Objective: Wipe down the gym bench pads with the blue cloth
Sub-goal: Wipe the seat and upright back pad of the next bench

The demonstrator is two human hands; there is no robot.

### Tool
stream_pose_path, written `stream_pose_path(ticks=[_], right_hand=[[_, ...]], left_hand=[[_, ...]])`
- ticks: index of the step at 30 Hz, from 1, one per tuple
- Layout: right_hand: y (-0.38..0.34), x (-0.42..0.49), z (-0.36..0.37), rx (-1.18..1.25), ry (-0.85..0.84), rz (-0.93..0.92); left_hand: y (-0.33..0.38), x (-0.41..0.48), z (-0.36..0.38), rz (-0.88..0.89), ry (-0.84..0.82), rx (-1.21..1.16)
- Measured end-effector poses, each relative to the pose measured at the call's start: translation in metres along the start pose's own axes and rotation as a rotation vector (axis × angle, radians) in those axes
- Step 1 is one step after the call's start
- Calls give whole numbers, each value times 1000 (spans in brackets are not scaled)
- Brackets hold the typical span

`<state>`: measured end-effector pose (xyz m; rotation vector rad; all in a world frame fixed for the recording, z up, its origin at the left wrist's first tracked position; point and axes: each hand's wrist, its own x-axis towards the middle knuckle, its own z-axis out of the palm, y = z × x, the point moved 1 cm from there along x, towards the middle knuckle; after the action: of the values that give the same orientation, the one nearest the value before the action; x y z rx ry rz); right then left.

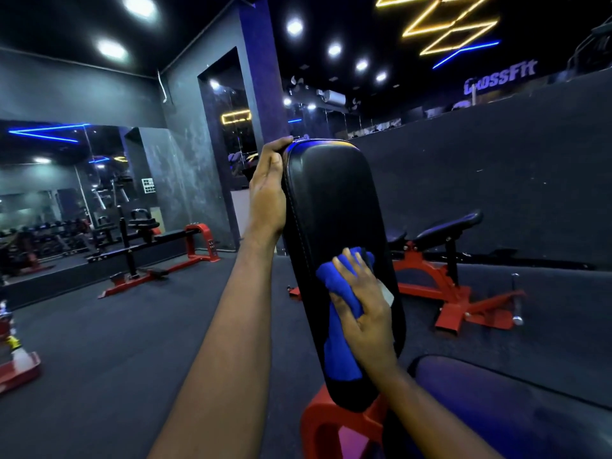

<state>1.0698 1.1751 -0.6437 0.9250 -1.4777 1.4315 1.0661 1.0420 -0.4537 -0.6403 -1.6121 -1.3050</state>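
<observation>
Right hand [362,303] pressed cloth [337,342] flat against lower half of upright pad [331,200], fingers spread, thumb pinching the bunch. Left hand [268,187] gripped pad's top edge. Judged mid-wipe; next move probably an upward sweep, then seat [496,392].

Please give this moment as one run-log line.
wiping bench back pad | left hand grips its top edge | right hand holds blue cloth against its lower half
</observation>
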Motion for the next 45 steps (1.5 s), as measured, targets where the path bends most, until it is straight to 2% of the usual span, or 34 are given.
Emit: stream_pose_path(ticks=[6,13,17,20,25,27,29,33,37,38,42,45], right_hand=[[-15,52,11,7,56,26],[11,-38,-7,13,21,77],[2,11,-1,-8,37,63],[23,51,3,-30,40,10],[54,89,-4,56,211,293],[38,71,3,16,207,265],[24,41,8,-13,134,157],[65,70,0,-42,104,123],[105,117,-14,60,161,420],[103,117,-17,77,170,442],[59,71,-1,-20,139,220],[58,52,2,32,70,95]], left_hand=[[-2,-2,0,29,37,46],[-4,-13,8,52,127,107],[-5,-35,17,115,163,156],[-8,-36,15,139,173,190],[-14,-51,17,168,171,251],[-17,-58,18,169,191,267],[-18,-58,18,196,199,280],[-19,-59,20,203,187,294],[-20,-63,19,206,188,295],[-20,-64,20,203,193,298],[-22,-63,20,219,189,293],[-25,-62,20,222,191,306]])
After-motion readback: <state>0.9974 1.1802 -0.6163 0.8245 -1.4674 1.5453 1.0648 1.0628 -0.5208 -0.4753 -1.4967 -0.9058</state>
